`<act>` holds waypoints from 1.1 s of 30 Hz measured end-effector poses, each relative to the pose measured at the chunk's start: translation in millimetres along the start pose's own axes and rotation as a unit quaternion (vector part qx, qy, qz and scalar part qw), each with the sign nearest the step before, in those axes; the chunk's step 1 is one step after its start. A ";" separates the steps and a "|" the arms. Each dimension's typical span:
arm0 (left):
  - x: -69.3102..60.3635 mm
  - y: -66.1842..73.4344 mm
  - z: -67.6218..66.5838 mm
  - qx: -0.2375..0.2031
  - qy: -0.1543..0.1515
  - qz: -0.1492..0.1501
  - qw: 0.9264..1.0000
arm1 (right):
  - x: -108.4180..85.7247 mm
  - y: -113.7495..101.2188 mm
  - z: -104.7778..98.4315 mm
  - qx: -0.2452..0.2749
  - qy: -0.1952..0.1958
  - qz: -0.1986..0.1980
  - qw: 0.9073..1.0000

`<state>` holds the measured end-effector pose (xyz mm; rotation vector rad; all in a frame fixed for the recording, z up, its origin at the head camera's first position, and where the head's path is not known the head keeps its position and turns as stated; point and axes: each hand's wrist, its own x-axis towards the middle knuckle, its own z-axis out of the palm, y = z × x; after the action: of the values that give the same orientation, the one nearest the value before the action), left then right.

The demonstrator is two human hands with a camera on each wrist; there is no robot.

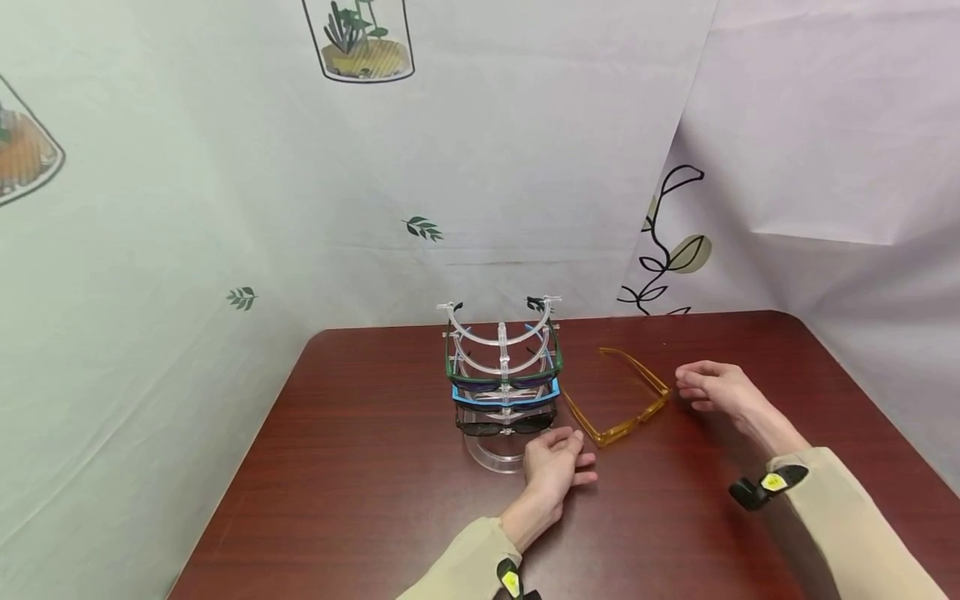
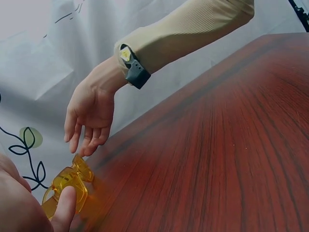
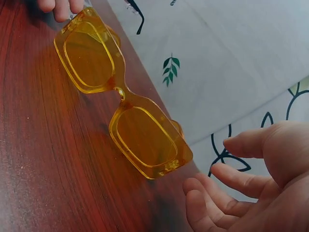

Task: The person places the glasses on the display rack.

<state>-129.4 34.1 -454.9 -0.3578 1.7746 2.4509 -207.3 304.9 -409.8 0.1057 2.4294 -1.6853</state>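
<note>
Yellow see-through sunglasses (image 1: 619,432) lie on the table with their temples unfolded toward the back. The right wrist view shows the two tinted lenses of these sunglasses (image 3: 91,55) from the front. By the near left corner of the frame is my left hand (image 1: 553,467), its fingers loosely bent and holding nothing. My right hand (image 1: 716,390) hovers just off the right corner, with a small gap between its relaxed fingers (image 3: 224,193) and the frame. In the left wrist view, my left thumb (image 2: 65,208) partly covers the sunglasses.
Left of the yellow sunglasses stands a clear display rack (image 1: 503,354). It carries green-framed glasses (image 1: 480,383), blue-framed glasses (image 1: 506,403) and black sunglasses (image 1: 483,429) one above another. A printed white curtain (image 1: 525,167) hangs behind the dark red wooden table (image 1: 337,467).
</note>
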 end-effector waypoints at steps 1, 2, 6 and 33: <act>0.3 -0.2 1.0 0.001 0.004 0.001 1.000 | 0.8 -0.3 0.7 0.000 -0.002 0.000 1.000; 0.7 -0.7 2.0 0.003 0.008 0.003 1.000 | 1.4 -0.6 1.4 -0.001 -0.004 0.000 1.000; 2.2 -1.8 5.2 0.011 0.022 0.006 1.000 | 5.7 -1.5 4.5 0.003 -0.010 -0.004 1.000; 10.5 -8.0 20.5 0.088 0.082 0.074 0.990 | 19.9 5.5 15.8 0.007 -0.024 0.024 0.999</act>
<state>-140.7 55.4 -458.8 -0.4372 2.1399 2.3968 -224.3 291.1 -424.0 0.1231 2.3615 -1.6663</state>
